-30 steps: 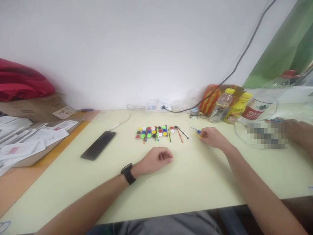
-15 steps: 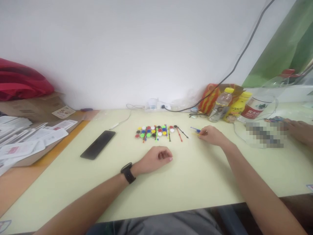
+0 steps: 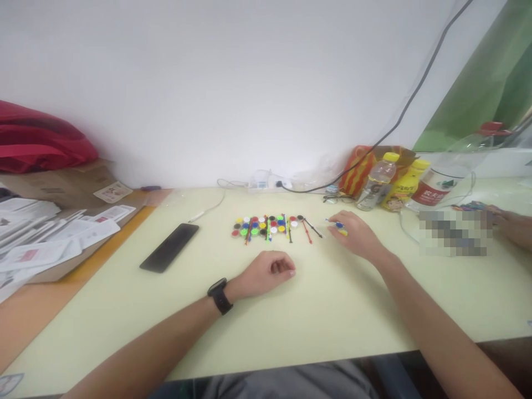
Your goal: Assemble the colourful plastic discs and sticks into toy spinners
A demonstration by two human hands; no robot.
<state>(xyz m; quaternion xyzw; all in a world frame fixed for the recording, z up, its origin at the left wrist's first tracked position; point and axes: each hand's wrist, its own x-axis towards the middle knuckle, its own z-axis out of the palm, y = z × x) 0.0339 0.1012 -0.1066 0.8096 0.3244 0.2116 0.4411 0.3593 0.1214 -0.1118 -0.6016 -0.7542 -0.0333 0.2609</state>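
My left hand (image 3: 266, 275) rests on the table with its fingers curled and thumb tip close to the fingertips. Nothing shows in it. A dark watch is on that wrist. Just beyond lie rows of small coloured discs (image 3: 261, 226) with thin sticks laid across them. To their right, a red stick (image 3: 307, 230) and a black stick (image 3: 313, 228) lie slanted on the table. My right hand (image 3: 357, 235) is bent beside these, fingers closed around small blue and yellow sticks (image 3: 341, 226). Its palm partly hides them.
A black phone (image 3: 169, 247) lies at left, near papers (image 3: 62, 244) and a cardboard box (image 3: 75, 185). Bottles (image 3: 376, 183), a power strip (image 3: 266, 184) and glasses (image 3: 338, 198) stand along the wall. Another person's hand (image 3: 513, 224) is at far right by coloured pieces (image 3: 474, 206).
My right hand has turned and shifted slightly left, bringing the blue and yellow sticks under its fingers. My left hand stays in place. The view has shifted slightly.
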